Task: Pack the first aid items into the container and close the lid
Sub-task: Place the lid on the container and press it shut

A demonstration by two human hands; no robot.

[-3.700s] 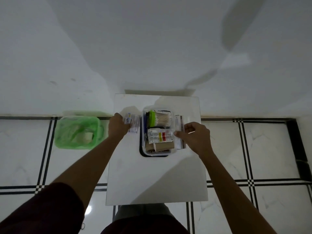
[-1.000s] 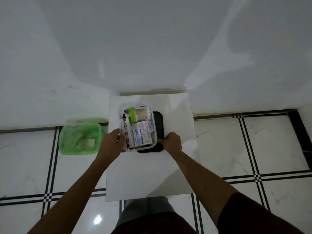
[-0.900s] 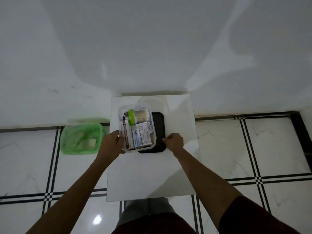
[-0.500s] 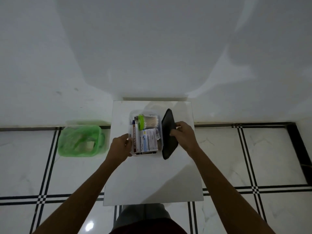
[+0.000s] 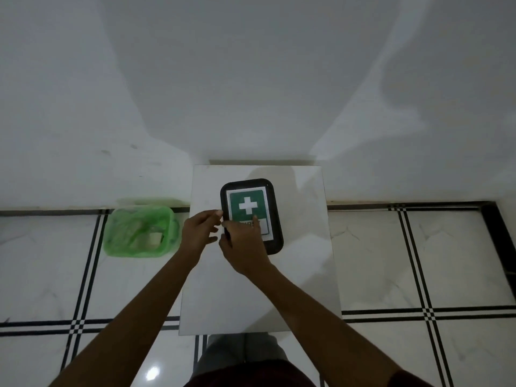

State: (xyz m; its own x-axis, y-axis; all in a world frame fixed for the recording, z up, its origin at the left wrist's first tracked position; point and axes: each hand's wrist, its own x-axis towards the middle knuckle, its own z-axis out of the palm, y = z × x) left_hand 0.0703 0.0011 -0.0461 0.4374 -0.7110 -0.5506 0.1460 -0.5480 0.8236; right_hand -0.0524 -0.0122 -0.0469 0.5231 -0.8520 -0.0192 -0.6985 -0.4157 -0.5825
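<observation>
item: lid [image 5: 275, 219], black, rounded rectangle, smooth hard plastic by the look of it, bearing a green label [image 5: 246, 205] with a white cross. it is lying flat over the container, which is hidden beneath it, on the white glossy tabletop [image 5: 301, 247].

i am working the closing step. my right hand [image 5: 242, 241] is pressing open fingers down on the lid's near left part; my left hand [image 5: 198, 229] is loosely curled, fingertips touching the lid's left edge, grasping nothing.

next, i judge: pressing round the rim until it seats; whether it is snapped shut i cannot tell.

also: green translucent basket [image 5: 139, 231], on the tiled floor, left.
</observation>
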